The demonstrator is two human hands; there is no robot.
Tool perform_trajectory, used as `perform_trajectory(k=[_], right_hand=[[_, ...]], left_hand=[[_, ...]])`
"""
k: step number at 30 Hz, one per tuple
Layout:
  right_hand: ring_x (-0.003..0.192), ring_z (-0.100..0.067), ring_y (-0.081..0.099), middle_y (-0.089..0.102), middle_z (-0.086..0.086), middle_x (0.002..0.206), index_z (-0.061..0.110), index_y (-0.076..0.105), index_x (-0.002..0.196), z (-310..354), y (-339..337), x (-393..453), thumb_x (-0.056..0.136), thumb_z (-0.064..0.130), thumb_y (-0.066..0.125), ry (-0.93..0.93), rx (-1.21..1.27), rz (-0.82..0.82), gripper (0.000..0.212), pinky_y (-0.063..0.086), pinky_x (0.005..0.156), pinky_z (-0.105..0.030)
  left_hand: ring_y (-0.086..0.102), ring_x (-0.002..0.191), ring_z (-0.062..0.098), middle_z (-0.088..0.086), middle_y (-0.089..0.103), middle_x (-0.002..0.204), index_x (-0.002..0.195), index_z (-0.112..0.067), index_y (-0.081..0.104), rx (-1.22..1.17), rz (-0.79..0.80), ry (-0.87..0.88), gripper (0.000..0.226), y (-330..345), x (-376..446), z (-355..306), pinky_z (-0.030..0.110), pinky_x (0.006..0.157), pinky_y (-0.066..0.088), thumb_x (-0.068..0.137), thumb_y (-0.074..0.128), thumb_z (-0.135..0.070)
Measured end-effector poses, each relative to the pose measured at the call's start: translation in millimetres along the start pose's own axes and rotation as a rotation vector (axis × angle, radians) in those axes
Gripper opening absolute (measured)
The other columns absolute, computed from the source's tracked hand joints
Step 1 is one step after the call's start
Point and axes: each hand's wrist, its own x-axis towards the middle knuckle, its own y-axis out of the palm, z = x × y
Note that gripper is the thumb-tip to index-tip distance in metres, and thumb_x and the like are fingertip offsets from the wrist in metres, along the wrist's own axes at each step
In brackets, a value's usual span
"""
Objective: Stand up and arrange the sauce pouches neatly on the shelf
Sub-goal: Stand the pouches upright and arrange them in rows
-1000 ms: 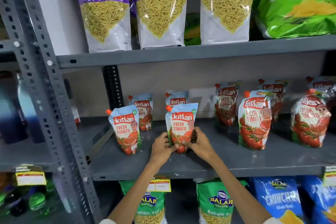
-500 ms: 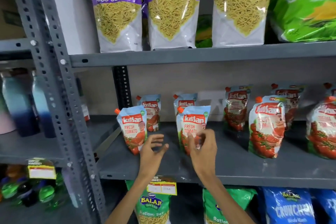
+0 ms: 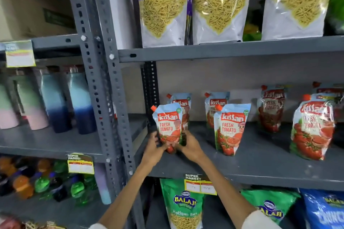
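Shelf: grey steel, mid tier.
Hands: left hand and right hand both clasp the base of the front-left pouch, between them.
Tip: square its base, label forward, level with the front pouch just right of the right hand.
Count: eight pouches visible; two hands.

On the grey middle shelf stood seven Kissan tomato sauce pouches. Above were three purple Aloo Sev bags. Below hung two green Ratlami Sev bags and one blue bag. Three yellow price tags showed.
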Motion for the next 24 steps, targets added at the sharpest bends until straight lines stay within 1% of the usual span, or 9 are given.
perform_trajectory(k=[3,6,8,11,16,18,20,22,24], right_hand=[[0.116,-0.023,0.060,0.065,-0.009,0.125,0.006,0.048,0.127,-3,-4,-3,0.083,0.013,0.071,0.028,-0.060,-0.038,0.050,0.044,0.090,-0.024],[0.112,-0.026,0.063,0.067,-0.011,0.121,0.005,0.048,0.123,-10,-12,-4,0.084,0.013,0.070,0.049,-0.088,-0.068,0.045,0.052,0.092,-0.038],[0.110,-0.026,0.064,0.068,-0.012,0.120,0.005,0.048,0.123,-14,-15,-6,0.085,0.013,0.069,0.059,-0.094,-0.082,0.044,0.052,0.092,-0.039],[0.111,-0.024,0.064,0.067,-0.011,0.121,0.006,0.047,0.124,-19,-14,-7,0.086,0.012,0.068,0.056,-0.100,-0.101,0.044,0.051,0.092,-0.035],[0.111,-0.024,0.064,0.068,-0.010,0.121,0.007,0.045,0.128,-20,-13,-7,0.087,0.014,0.068,0.066,-0.098,-0.107,0.048,0.048,0.086,-0.027],[0.111,-0.024,0.065,0.069,-0.010,0.122,0.006,0.041,0.133,-16,-18,-13,0.087,0.018,0.069,0.066,-0.095,-0.091,0.055,0.050,0.085,-0.027],[0.112,-0.023,0.064,0.067,-0.011,0.125,0.007,0.034,0.141,-12,-28,-26,0.088,0.021,0.068,0.073,-0.080,-0.052,0.064,0.048,0.085,-0.025],[0.122,-0.022,0.058,0.059,-0.011,0.135,0.011,0.029,0.146,-10,-44,-48,0.091,0.026,0.065,0.033,-0.130,-0.024,0.067,0.046,0.098,-0.027],[0.135,-0.019,0.045,0.047,-0.007,0.148,0.018,0.026,0.149,-13,-63,-74,0.093,0.032,0.059,-0.058,-0.221,-0.004,0.066,0.038,0.113,-0.036]], left_hand=[[0.066,0.111,0.033,0.019,0.067,0.122,0.133,-0.010,0.047,0.010,0.015,0.008,0.061,3,5,1,0.047,0.098,0.054,0.081,0.078,-0.005],[0.068,0.106,0.032,0.018,0.070,0.114,0.118,-0.018,0.050,0.023,0.038,0.035,0.051,12,6,-1,0.047,0.094,0.056,0.078,0.080,-0.006],[0.068,0.105,0.031,0.016,0.070,0.112,0.115,-0.021,0.050,0.029,0.050,0.051,0.050,17,8,0,0.048,0.094,0.056,0.078,0.081,-0.008],[0.067,0.106,0.029,0.014,0.069,0.113,0.118,-0.021,0.051,0.026,0.051,0.059,0.051,21,9,5,0.048,0.094,0.056,0.078,0.081,-0.012],[0.064,0.114,0.027,0.013,0.066,0.125,0.133,-0.012,0.050,0.066,0.060,0.053,0.058,21,9,6,0.040,0.098,0.053,0.082,0.078,-0.014],[0.058,0.127,0.026,0.012,0.059,0.140,0.144,-0.011,0.042,0.104,0.049,0.046,0.071,21,3,5,0.042,0.106,0.048,0.083,0.078,-0.021],[0.039,0.145,0.024,0.009,0.039,0.158,0.156,-0.014,0.022,0.201,-0.052,0.062,0.091,26,-13,3,0.046,0.117,0.036,0.085,0.075,-0.032],[0.021,0.152,0.023,0.007,0.021,0.165,0.159,-0.015,0.010,0.327,-0.203,0.171,0.093,36,-41,-3,0.045,0.122,0.026,0.089,0.066,-0.041],[0.014,0.155,0.023,0.007,0.014,0.166,0.158,-0.014,0.010,0.487,-0.284,0.344,0.086,51,-70,-9,0.043,0.124,0.023,0.094,0.054,-0.049]])
